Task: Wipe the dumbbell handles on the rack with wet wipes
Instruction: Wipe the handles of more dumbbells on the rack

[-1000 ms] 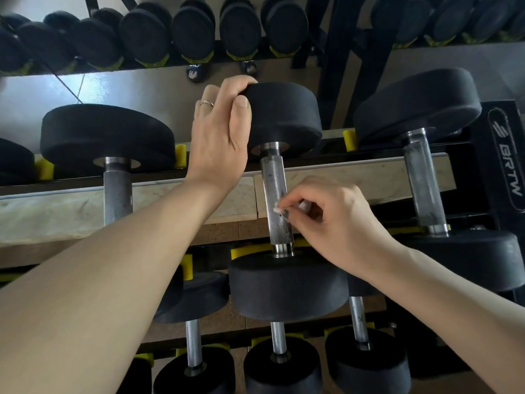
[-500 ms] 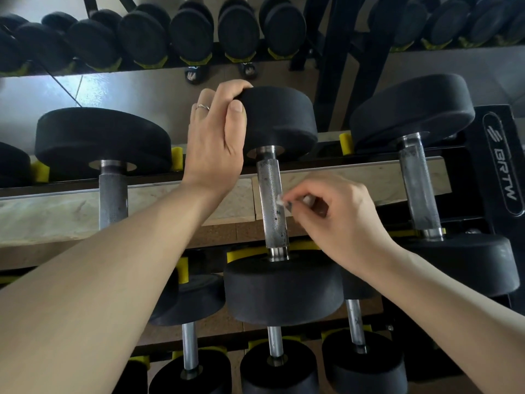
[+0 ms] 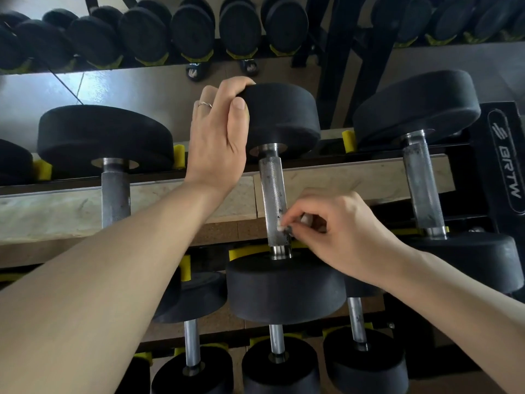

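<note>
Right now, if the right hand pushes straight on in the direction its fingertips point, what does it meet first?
The right hand points leftward, pinching a small wipe that seems already against the middle dumbbell's knurled handle. So it would meet that handle first; beyond it, probably the left forearm, though depth is unclear.

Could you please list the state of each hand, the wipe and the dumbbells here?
Left hand: grips the middle dumbbell's far head.
Right hand: pinches the wipe.
Wipe: small wad, pressed against the handle's lower part.
Handle: knurled, dark specks.
Middle dumbbell: on the rack.
Neighbouring dumbbells: racked, untouched.
</note>
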Demonstrator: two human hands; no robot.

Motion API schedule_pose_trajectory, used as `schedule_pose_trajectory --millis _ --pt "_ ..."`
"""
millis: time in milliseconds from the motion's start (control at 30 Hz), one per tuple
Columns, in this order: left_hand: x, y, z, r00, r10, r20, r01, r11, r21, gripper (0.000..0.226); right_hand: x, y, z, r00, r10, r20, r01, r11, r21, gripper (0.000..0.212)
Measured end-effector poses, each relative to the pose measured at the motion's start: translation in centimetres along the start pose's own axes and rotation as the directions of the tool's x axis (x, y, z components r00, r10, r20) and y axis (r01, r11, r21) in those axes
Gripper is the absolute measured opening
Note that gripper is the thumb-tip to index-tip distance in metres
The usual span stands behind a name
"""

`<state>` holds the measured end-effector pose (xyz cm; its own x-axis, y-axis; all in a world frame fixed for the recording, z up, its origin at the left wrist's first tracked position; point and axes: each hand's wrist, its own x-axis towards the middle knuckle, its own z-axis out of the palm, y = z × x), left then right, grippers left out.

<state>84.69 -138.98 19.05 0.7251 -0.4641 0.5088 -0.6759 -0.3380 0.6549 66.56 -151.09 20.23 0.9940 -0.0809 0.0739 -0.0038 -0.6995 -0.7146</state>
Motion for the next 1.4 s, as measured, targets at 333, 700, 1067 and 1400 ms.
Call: schedule_pose_trajectory --millis 333,700,1067,1400 --pt "0.0 -0.1 -0.1 1.0 0.005 -0.004 -0.005 1.0 0.012 0.035 0.4 0.1 -0.4 1.0 0.012 0.023 -0.012 1.0 0.007 0.014" --pt "0.0 0.1 -0.1 1.0 -0.021 0.005 0.021 1.0 0.002 0.035 1.8 -0.1 -1.0 0.995 0.021 -0.095 -0.022 1.0 -0.016 0.013" --pt "0.0 0.3 -0.1 1.0 -0.023 0.008 0.023 1.0 -0.007 0.038 1.8 -0.4 -2.3 0.967 0.17 0.189 -0.184 0.981 0.056 0.015" --pt "-0.1 0.2 0.0 0.999 -0.033 0.011 0.033 0.999 -0.003 0.038 0.7 -0.7 -2.0 0.93 0.154 0.335 -0.159 0.987 -0.011 0.013"
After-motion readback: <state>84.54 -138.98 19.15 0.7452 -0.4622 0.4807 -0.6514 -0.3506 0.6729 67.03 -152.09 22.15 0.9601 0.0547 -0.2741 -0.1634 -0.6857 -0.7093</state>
